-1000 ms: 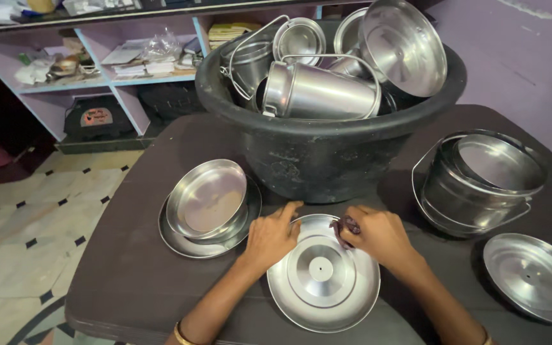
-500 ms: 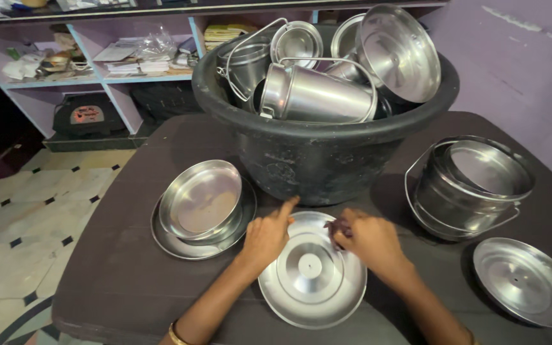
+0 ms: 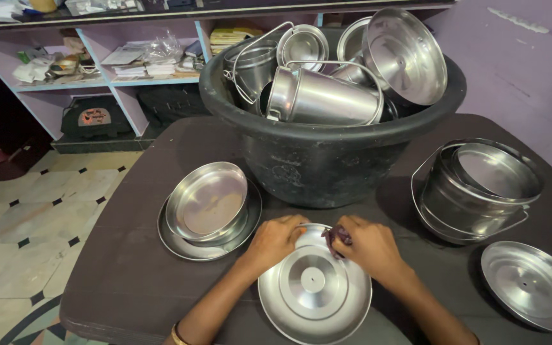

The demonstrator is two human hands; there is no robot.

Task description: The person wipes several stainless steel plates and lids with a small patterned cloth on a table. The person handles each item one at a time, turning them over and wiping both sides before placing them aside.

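- At the far left, open shelves (image 3: 97,70) painted pale purple and blue hold papers, plastic bags and small clutter; below them lies a tiled floor (image 3: 27,211) of cream squares with small dark diamonds.
- On the left part of the dark table (image 3: 129,268) sits a steel bowl (image 3: 207,201), tilted inside a wider flat steel plate (image 3: 180,246).
- The left hand (image 3: 275,239) lies with its fingers curled over the upper left rim of the steel lid (image 3: 314,295), pressing on it; a gold bangle (image 3: 178,335) shows at the wrist.
- The steel lid lies flat at the table's near edge, in front of the tub, with a raised round centre and a small hole in the middle.
- The right hand (image 3: 367,246) rests on the lid's upper right rim, fingers closed around a small dark maroon cloth (image 3: 337,237) held against the metal.
- Behind both hands stands a large black tub (image 3: 321,156), piled with steel vessels: a can with a wire handle (image 3: 324,97) lying on its side, and a big round lid (image 3: 405,54) leaning at the right.
- To the right, a steel bucket (image 3: 474,191) holds a tilted vessel in its mouth.
- At the far right, 1 more steel lid (image 3: 535,287) lies flat near the table corner.
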